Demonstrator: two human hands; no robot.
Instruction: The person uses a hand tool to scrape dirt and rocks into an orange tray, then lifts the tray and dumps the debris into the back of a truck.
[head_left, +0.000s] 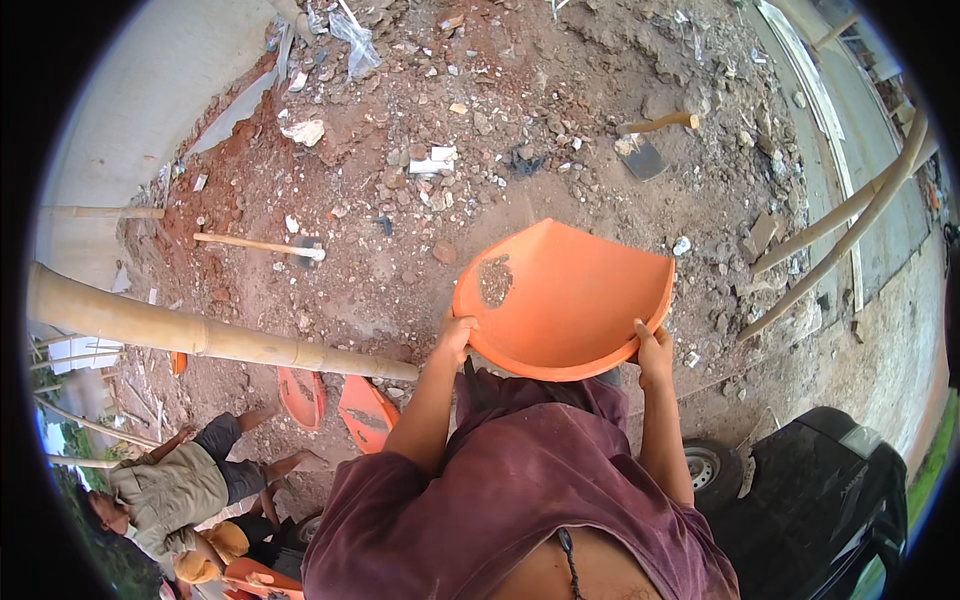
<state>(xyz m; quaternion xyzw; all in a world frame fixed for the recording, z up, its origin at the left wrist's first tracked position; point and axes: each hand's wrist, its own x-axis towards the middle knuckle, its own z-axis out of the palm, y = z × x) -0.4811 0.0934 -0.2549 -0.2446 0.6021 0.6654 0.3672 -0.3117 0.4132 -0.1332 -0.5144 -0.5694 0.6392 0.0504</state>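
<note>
Both left grip [457,338] and right grip [654,353] are holding the scoop [570,305] from opposite sides, ideally balancing it evenly.

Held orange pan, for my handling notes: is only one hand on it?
No, the left hand and right hand both hold the orange pan at its rim.

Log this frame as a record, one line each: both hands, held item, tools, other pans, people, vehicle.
left hand: grips near-left rim of orange pan
right hand: grips near-right rim of same pan
held item: scoop-shaped; gritty-looking patch inside at left, dirt or hole unclear
tools: hoe at left, hoe at upper right, both on ground
other pans: two orange pans beyond left forearm
people: co-worker, lower left
vehicle: black vehicle, lower right
</note>
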